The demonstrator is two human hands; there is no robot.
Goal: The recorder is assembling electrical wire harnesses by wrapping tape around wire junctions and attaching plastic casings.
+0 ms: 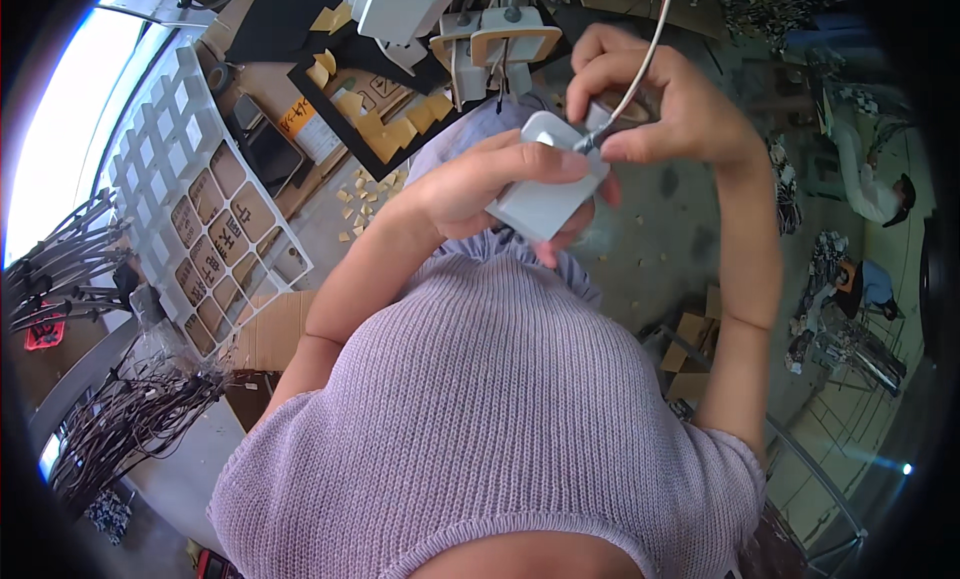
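My left hand [470, 187] is closed around a white plastic housing [548, 207], a flat box with rounded corners, held tilted in front of my chest. The left thumb presses on its upper face. A thin light-coloured cable [651, 51] runs down from the top edge to a grey fitting [590, 139] at the housing's end. My right hand [680, 104] pinches the cable beside this fitting, thumb and fingers bent. Just ahead of my hands hang several similar white housings [510, 22] with dark cables, some with tan edges.
On the bench lie a black frame [372, 169] with tan pieces, a dark phone-like device [268, 144] and a white grid panel [285, 241]. Bundled dark cables [130, 409] are at the left. Two people [872, 184] are farther off at the right, near heaped parts.
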